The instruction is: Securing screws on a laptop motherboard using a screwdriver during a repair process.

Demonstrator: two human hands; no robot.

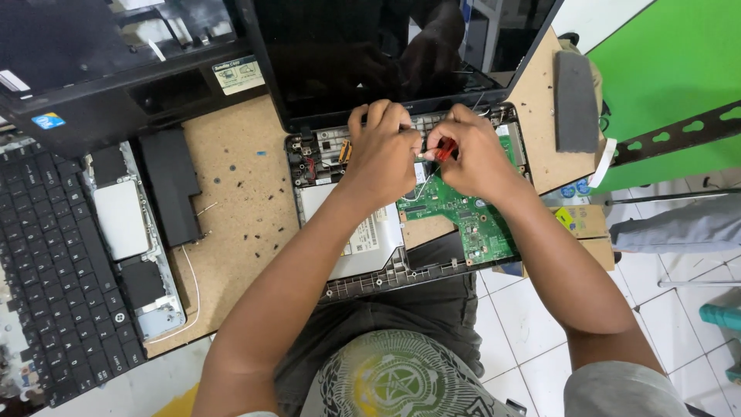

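An opened laptop (pixel 401 208) lies on the surface (pixel 231 185), its top cover gone so the green circuit board (pixel 463 216) and a silver optical drive (pixel 363 239) show; the dark screen (pixel 386 46) stands up at the far side. Both hands meet over the far edge of the base, just near of the hinge. The right hand (pixel 475 150) is closed around a small red-handled screwdriver (pixel 445 148), only the handle's end showing between the fingers; the tip is hidden. The left hand (pixel 382 147) is curled with its fingertips pressed down beside the tool, but whether it pinches something small or only steadies the spot I cannot tell.

To the left lie a detached keyboard (pixel 54 270), a palm-rest panel with its touchpad (pixel 120 220), a flat black battery (pixel 171 185) and a second dark laptop shell (pixel 93 62) at the far left. Tiny dark screws are scattered over the bare board between them. At the far right sits a grey block (pixel 575 100).

Judging by the stripped base and loose screws, the step in hand looks like working a fastener or connector at the far edge of the circuit board. The next move would call for keeping the driver upright and seated in the screw head, with light pressure so it does not slip onto the board
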